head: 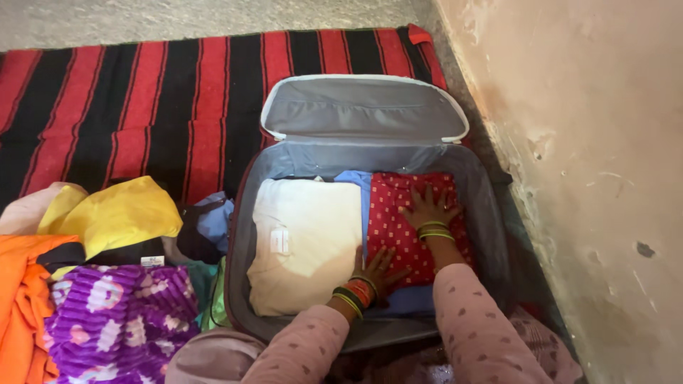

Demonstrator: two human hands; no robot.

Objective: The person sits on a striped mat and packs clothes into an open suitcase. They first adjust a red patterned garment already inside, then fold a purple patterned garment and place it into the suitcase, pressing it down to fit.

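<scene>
Red dotted cloth [398,227] in suitcase [491,235]: left hand [377,269], right hand [427,208] flat on it, grip spread.

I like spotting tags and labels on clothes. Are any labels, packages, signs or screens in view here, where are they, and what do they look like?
Garment label: a small white rectangle with tiny dark print, on dark fabric in the clothes pile left of the suitcase, just above the purple fleece.
Pale patch: a small whitish rectangle on the cream folded garment in the suitcase's left half; possibly a tag, too faint to tell.
No packages, signs or screens show.
</scene>
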